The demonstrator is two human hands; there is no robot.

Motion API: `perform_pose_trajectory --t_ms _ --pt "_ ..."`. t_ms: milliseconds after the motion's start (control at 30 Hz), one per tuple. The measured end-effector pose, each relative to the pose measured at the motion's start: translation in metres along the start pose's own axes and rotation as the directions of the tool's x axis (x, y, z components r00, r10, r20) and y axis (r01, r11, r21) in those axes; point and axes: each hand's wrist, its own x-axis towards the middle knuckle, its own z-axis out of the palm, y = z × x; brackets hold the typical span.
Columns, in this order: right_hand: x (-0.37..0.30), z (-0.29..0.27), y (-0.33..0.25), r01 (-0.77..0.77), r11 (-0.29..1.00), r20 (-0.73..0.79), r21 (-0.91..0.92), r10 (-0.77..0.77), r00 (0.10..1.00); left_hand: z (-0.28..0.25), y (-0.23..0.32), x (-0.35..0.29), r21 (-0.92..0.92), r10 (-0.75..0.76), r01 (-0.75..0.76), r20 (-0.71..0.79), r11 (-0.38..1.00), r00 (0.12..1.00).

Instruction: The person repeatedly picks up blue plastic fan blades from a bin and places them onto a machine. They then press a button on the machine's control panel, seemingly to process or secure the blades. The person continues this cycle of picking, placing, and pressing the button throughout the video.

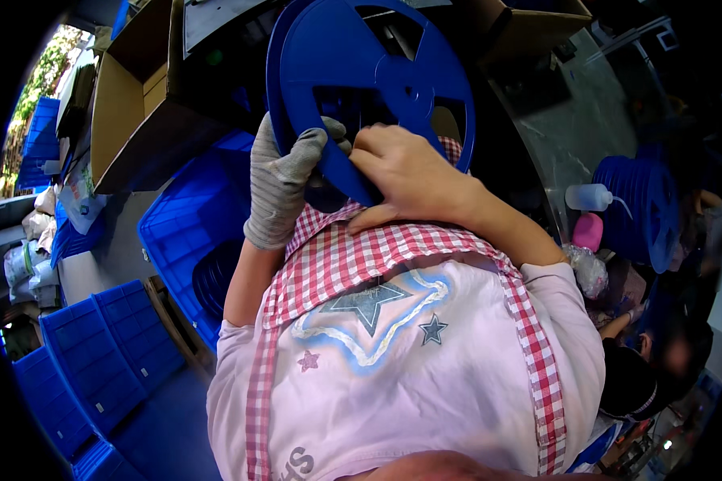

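A large blue plastic reel (337, 58) with wide cut-outs and a small centre hole is held up in front of my body, its round face tilted toward me. My left hand (281, 183), in a grey knit glove, is closed on the reel's lower left rim, with the thumb through a cut-out. My bare right hand (413, 170) curls over the lower rim, thumb below it; its fingertips are partly hidden behind the flange. Below both hands lies the red-and-white checked apron (361, 260) I wear.
Left of me are an open cardboard box (132, 132), a blue crate (180, 212) with dark reels, and more blue crates (108, 353). At right, stacked blue reels (638, 212) stand near a white squeeze bottle (588, 197) and a pink object (588, 231). Another person (642, 373) sits at lower right.
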Motion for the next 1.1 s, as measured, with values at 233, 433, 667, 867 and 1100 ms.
perform_pose_trajectory --t_ms 233,433,667,867,1100 --pt "-0.073 0.043 0.058 -0.573 0.449 -0.012 0.685 0.794 0.608 0.03 -0.011 0.007 0.021 0.302 -0.308 0.14 0.951 0.943" --pt "-0.048 0.051 0.039 -0.264 0.054 0.14 0.963 0.735 0.663 0.094 -0.025 0.014 0.583 0.434 -0.613 0.434 0.533 0.79" --pt "-0.067 0.021 0.029 -0.106 -0.045 0.108 0.993 0.692 0.713 0.136 -0.004 0.02 0.363 0.235 -0.551 0.633 0.751 0.738" --pt "-0.06 0.012 0.033 -0.056 -0.086 0.099 0.995 0.664 0.741 0.091 0.016 0.042 0.785 0.463 -0.597 0.473 0.163 0.749" --pt "-0.034 0.011 0.041 -0.051 -0.107 0.105 0.993 0.588 0.802 0.054 -0.019 0.049 0.816 0.093 -0.158 0.127 0.556 0.987"
